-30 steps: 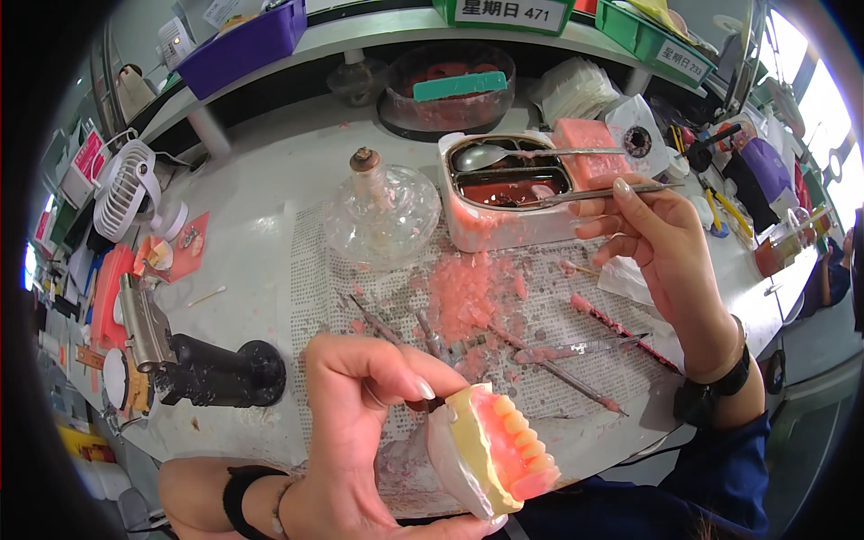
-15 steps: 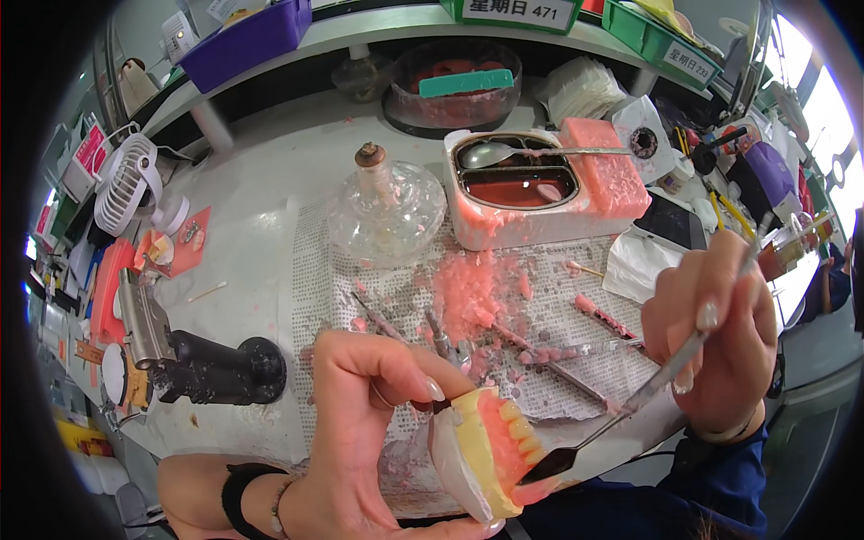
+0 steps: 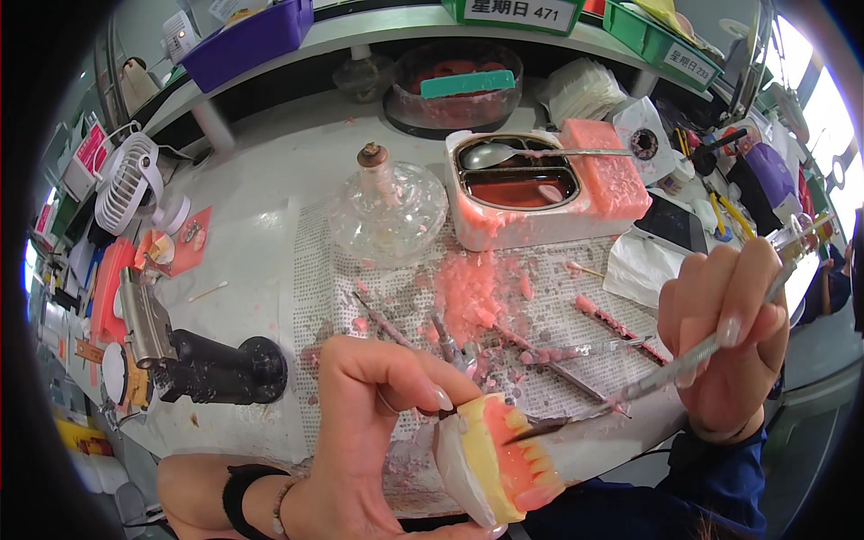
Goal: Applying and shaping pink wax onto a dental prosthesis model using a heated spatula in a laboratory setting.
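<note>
My left hand (image 3: 364,427) is closed around a dental model (image 3: 477,459), fingers on the top edge and thumb below. The model has a pale cast base, a yellow layer, pink wax gums and a row of yellowish teeth facing right. In my right hand (image 3: 731,328) is a metal wax knife (image 3: 670,376), gripped like a pen and slanting down to the left. Its dark blade (image 3: 549,429) reaches over the teeth, with the tip at the pink wax above them; whether it touches cannot be made out.
Wax-smeared tools (image 3: 549,364) and pink scraps lie on newspaper (image 3: 315,270). Beyond stand a glass spirit lamp (image 3: 387,216) and a wax pot (image 3: 504,229) with a spoon (image 3: 490,156) across it. A black torch (image 3: 216,364) and white fan (image 3: 129,187) are at left; a phone (image 3: 670,222) lies right.
The knife's blade has moved up and left, from the model's lower end to the wax near its upper teeth. My right hand has shifted slightly right, and the model has turned slightly.
</note>
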Available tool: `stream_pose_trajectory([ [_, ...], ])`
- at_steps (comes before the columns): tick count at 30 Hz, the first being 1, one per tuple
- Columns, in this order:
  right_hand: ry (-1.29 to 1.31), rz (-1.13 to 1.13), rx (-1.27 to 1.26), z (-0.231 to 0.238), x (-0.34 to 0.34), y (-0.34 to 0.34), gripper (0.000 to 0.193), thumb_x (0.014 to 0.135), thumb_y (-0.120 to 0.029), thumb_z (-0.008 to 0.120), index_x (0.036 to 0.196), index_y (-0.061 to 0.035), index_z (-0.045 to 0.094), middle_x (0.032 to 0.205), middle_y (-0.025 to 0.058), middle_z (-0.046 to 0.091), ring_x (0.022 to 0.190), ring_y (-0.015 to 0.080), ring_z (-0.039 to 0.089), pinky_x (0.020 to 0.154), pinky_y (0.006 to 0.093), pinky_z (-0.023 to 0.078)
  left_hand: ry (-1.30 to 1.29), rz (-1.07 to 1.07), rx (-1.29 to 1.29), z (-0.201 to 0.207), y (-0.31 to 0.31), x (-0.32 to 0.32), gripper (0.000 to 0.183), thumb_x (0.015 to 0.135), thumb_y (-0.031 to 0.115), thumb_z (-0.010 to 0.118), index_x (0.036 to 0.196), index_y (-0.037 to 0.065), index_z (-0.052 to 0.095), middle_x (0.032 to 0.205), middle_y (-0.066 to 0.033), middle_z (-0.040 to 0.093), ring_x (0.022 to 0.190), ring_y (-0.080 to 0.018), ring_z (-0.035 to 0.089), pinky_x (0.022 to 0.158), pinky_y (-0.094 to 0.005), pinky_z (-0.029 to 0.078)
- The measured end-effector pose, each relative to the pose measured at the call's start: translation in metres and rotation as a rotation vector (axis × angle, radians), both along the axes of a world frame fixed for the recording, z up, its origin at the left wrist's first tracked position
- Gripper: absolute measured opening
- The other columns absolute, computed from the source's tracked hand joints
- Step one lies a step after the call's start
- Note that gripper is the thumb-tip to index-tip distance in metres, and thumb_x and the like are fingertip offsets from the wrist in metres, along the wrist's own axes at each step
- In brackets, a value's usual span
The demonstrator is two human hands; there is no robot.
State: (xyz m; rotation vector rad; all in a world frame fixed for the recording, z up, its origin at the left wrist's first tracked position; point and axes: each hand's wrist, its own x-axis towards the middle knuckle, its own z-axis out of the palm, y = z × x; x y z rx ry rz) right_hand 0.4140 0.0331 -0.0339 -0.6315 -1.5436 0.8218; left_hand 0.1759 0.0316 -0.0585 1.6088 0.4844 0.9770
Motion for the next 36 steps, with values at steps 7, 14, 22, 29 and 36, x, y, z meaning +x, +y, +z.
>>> stream_pose_trajectory([
  [7,0.138,-0.154,-0.225,-0.013,0.031,0.031,0.027,0.098,-0.019,0.041,0.107,0.0045,0.051,0.088,0.0135,0.062,0.068,0.0148,0.058,0.059,0.0248,0.046,-0.060,0.022,-0.042,-0.010,0.003,0.000,0.072,0.060,0.010,0.083,0.105,0.006,0.027,0.102,-0.0175,0.052,0.091,-0.0174,0.056,0.086,-0.0329,0.041],
  [14,0.130,-0.204,-0.603,-0.026,0.032,0.056,0.032,0.099,-0.020,0.039,0.114,0.0059,0.050,0.097,0.0144,0.064,0.079,0.0127,0.062,0.065,0.0209,0.049,-0.061,0.055,-0.026,-0.009,0.002,0.001,0.069,0.062,0.008,0.081,0.105,0.005,0.028,0.100,-0.0179,0.053,0.088,-0.0173,0.057,0.083,-0.0314,0.042],
  [22,0.374,0.074,-0.446,-0.005,0.013,0.011,0.028,0.100,-0.023,0.034,0.095,0.0012,0.047,0.066,0.0084,0.049,0.053,0.0118,0.043,0.055,0.0260,0.037,0.065,0.113,0.124,0.001,-0.004,0.002,0.068,0.062,0.003,0.074,0.112,0.004,0.027,0.106,-0.0152,0.046,0.094,-0.0172,0.050,0.083,-0.0280,0.041],
  [29,0.008,-0.071,0.002,0.003,-0.002,-0.011,0.027,0.099,-0.030,0.040,0.081,-0.0092,0.042,0.058,0.0008,0.042,0.047,0.0068,0.035,0.039,0.0208,0.028,-0.074,0.095,0.113,-0.015,0.006,0.003,0.064,0.065,0.009,0.079,0.105,0.003,0.030,0.099,-0.0200,0.055,0.078,-0.0158,0.057,0.072,-0.0288,0.045],
  [36,-0.108,-0.001,0.076,0.018,0.006,-0.020,0.027,0.090,-0.029,0.059,0.068,-0.0145,0.052,0.064,0.0002,0.053,0.056,0.0077,0.041,0.046,0.0214,0.034,-0.017,0.113,0.173,-0.015,0.006,-0.001,0.063,0.065,0.010,0.078,0.105,0.003,0.030,0.099,-0.0199,0.055,0.079,-0.0161,0.057,0.074,-0.0294,0.045],
])
